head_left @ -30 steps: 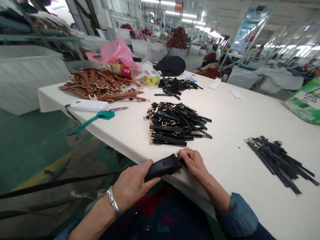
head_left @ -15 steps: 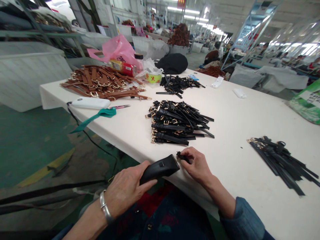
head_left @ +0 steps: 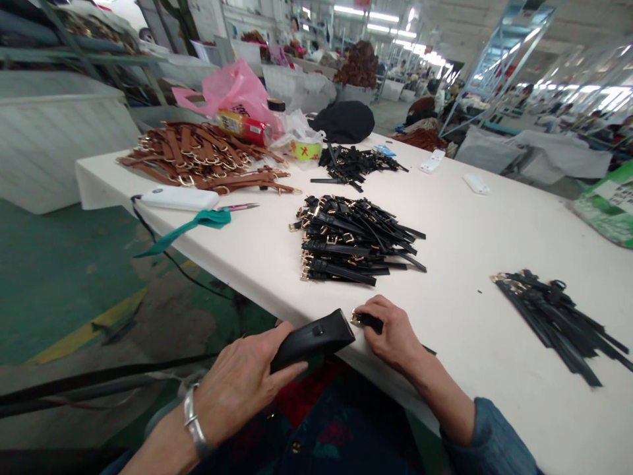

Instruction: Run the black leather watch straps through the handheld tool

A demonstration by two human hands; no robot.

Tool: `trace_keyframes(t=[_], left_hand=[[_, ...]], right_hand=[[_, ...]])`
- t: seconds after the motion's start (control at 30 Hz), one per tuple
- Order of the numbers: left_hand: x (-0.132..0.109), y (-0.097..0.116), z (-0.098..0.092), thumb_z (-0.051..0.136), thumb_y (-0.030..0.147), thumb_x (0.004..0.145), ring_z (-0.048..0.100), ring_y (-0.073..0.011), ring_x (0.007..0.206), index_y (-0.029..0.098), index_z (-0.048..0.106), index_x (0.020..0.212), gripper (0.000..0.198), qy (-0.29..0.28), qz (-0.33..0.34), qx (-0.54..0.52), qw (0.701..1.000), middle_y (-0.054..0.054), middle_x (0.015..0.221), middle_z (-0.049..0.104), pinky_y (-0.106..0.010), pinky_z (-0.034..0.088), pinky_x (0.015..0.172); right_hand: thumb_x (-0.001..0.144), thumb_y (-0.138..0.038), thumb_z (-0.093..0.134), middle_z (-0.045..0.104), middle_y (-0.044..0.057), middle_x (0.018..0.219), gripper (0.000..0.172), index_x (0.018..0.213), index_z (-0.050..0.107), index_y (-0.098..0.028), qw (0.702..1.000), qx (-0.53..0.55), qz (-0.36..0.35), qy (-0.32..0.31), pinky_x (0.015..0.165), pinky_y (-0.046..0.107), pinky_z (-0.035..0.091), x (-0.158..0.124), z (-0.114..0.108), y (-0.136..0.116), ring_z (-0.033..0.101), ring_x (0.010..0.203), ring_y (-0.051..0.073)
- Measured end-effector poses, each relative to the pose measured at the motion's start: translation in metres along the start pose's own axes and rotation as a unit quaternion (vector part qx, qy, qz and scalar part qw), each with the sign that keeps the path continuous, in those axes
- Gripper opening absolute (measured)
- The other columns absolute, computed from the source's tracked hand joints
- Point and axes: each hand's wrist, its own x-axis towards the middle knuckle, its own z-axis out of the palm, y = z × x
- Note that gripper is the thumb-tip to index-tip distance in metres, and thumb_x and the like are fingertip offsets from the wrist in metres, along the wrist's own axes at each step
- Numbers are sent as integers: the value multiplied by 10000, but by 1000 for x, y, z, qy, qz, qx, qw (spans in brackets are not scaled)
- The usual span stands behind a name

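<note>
My left hand (head_left: 247, 369), with a silver bangle on its wrist, is wrapped round a black handheld tool (head_left: 314, 338) shaped like a hair clipper. The tool's blunt end points right, close to the gold buckle of a black strap (head_left: 370, 322). That strap is gripped by the bent fingers of my right hand (head_left: 393, 333), low over the table's near edge. Its tail shows beyond my wrist, and its middle is hidden. Just behind lies a pile of black buckled straps (head_left: 346, 244). Further right is a smaller bundle of black straps (head_left: 548, 323).
On the white table (head_left: 459, 264) are brown straps (head_left: 192, 158), another black strap heap (head_left: 356, 163), a white power bank-like box (head_left: 178, 198), teal cloth (head_left: 190, 231), a pink bag (head_left: 232, 92) and a black cap (head_left: 343, 122). A white bin (head_left: 59, 145) stands left.
The strap in my right hand has turned, so its gold buckle now faces the tool and its tail shows by my wrist. My left hand has shifted slightly left with the tool.
</note>
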Motion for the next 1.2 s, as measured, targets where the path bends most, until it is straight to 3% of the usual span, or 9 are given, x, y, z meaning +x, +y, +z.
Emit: trace_keyframes(t=[0.2, 0.4, 0.5, 0.6, 0.77, 0.97, 1.2], left_hand=[[6, 7, -1, 455, 450, 788, 582, -168, 728, 269, 481, 870, 200, -18, 28, 22, 999, 32, 797, 618, -235, 362, 601], [28, 27, -13, 418, 476, 793, 577, -180, 690, 251, 476, 908, 259, -29, 72, 126, 989, -3, 807, 623, -247, 357, 571], [42, 34, -18, 416, 473, 787, 579, -195, 702, 241, 482, 907, 270, -35, 92, 165, 981, -19, 778, 617, -260, 368, 585], [52, 34, -21, 415, 460, 787, 582, -201, 719, 238, 486, 938, 278, -48, 94, 164, 981, -29, 776, 614, -266, 384, 603], [55, 28, -28, 422, 461, 779, 586, -198, 707, 223, 492, 937, 294, -65, 73, 183, 978, -34, 748, 613, -268, 388, 604], [52, 31, -30, 365, 463, 811, 602, -235, 711, 233, 469, 927, 278, -57, 104, 227, 967, -39, 773, 625, -299, 398, 579], [47, 58, -24, 416, 382, 807, 604, -250, 692, 236, 454, 973, 225, -67, 93, 279, 953, -38, 853, 609, -315, 412, 544]], right_hand=[[683, -89, 554, 618, 31, 874, 327, 965, 615, -242, 1000, -5, 1, 28, 764, 351, 426, -16, 1, 6, 507, 846, 202], [688, -77, 539, 610, 32, 948, 594, 1243, 419, -252, 997, 62, 2, 54, 804, 370, 430, -21, 1, 17, 507, 888, 198], [689, -56, 527, 599, 23, 980, 648, 1281, 365, -263, 995, 81, 1, 52, 820, 357, 424, -23, -1, 22, 504, 898, 184], [692, -85, 568, 599, 33, 961, 575, 1224, 438, -256, 996, 64, 13, 64, 802, 362, 423, -26, -2, 24, 501, 892, 196], [734, -166, 600, 597, 50, 854, 246, 972, 606, -226, 996, 5, 37, 86, 741, 357, 417, -33, -4, 23, 506, 831, 208], [734, -193, 622, 564, 43, 827, 220, 948, 628, -243, 995, -7, 54, 83, 710, 338, 413, -38, -7, 27, 494, 807, 201], [717, -163, 614, 530, 33, 797, 229, 937, 617, -227, 997, 12, 52, 64, 699, 323, 404, -35, -10, 28, 481, 800, 193]])
